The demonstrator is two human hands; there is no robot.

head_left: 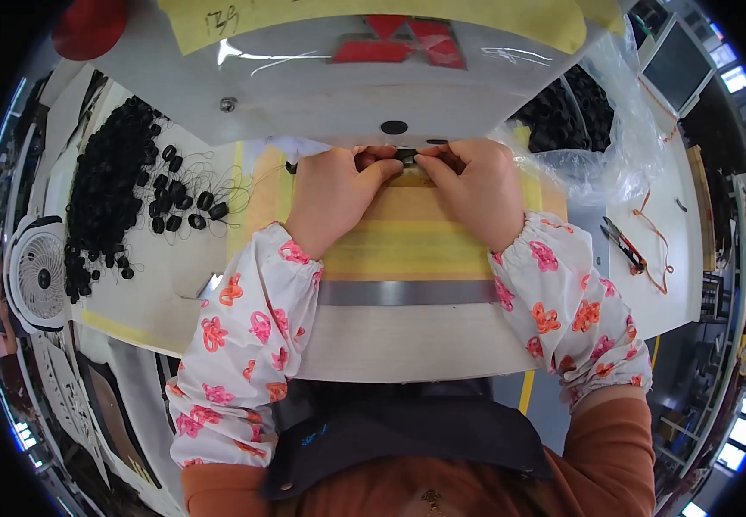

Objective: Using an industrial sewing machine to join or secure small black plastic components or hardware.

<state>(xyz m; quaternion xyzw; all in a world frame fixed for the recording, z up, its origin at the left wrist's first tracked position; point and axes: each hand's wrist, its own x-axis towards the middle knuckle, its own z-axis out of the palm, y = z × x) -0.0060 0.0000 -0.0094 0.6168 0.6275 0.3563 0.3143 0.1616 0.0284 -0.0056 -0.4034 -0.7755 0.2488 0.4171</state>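
Observation:
Both hands meet at the middle, right under the front of a large grey machine (304, 95). My left hand (330, 194) has its thumb and forefinger pinched on the left end of a small black piece (407, 157). At the other end, my right hand (481, 189) pinches the same piece between thumb and fingers. It looks like a short strip or loop of dark fabric, mostly covered by my fingertips. Beneath the hands lies a work plate covered in yellow tape (407, 250). White flowered sleeve covers are on both forearms.
A heap of black pieces (110, 189) fills the left tabletop, with several loose loops trailing threads (170, 202) beside it. A white fan (41, 274) stands at the left edge. To the right are a clear plastic bag (618, 159) of black pieces, thread snips (624, 246) and an orange cord (668, 258).

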